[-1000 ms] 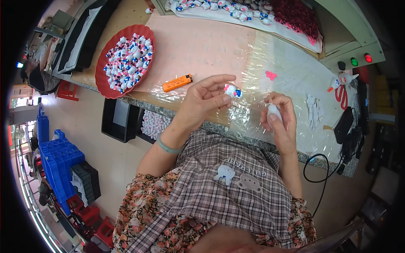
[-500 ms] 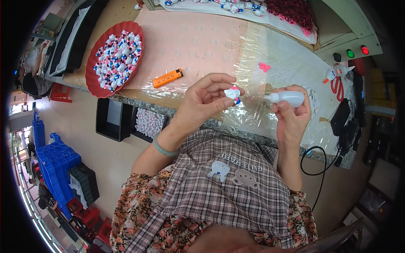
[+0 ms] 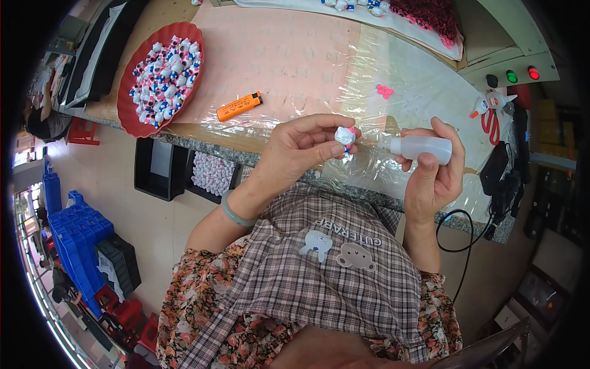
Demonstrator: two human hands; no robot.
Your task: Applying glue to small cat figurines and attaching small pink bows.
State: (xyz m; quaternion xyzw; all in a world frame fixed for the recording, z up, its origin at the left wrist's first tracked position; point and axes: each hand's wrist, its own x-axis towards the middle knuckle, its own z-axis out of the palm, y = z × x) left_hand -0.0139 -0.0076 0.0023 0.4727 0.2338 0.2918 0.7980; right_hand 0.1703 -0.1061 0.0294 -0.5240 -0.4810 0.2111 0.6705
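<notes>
My left hand pinches a small white cat figurine with pink and blue parts between thumb and fingertips. Its face is turned up toward me. In my right hand, a translucent white squeeze bottle lies nearly level, gripped between thumb and fingers. Its narrow tip points left at the figurine, with a small gap between them. Both hands are above the front part of the bench. Some small pink pieces lie on the plastic-covered surface beyond the bottle.
A red scalloped basin full of figurines stands at the left, near an orange lighter. Red-handled scissors and a white bottle lie at the right, beside black cables. Below the bench edge is a black bin.
The right hand and its bottle have shifted a little right, and more of the bottle's side shows. The figurine has turned in the left fingers. The whole view has shifted slightly.
</notes>
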